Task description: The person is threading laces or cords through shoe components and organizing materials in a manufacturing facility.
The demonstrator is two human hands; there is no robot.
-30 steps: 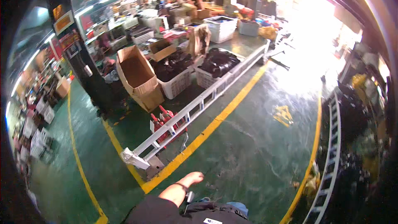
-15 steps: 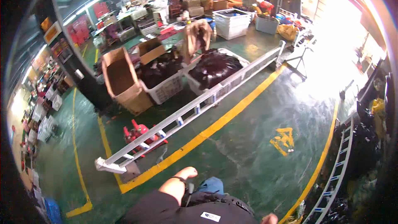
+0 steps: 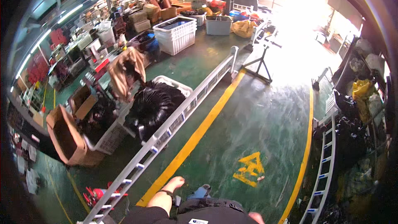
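My left hand hangs in front of my body, a dark band at the wrist. No held thing shows, and its fingers are too small and foreshortened to make out. Only a blurred bit of my right hand shows at the lower edge, beside my dark shirt. Nearest to my left hand is a long aluminium ladder lying aslant at the left, in front of white crates of black plastic. Red fire extinguishers stand beyond its near end. A yellow floor line runs alongside the ladder.
An open cardboard box and a white crate stand at the left. Farther off are stacked white tubs, a grey bin and a black stand. Another ladder lies along dark bags at the right.
My view has swung to the right and moved forward. The crates, the ladder and the extinguishers sit farther left and lower in the picture. Both hands remain low in front of me.
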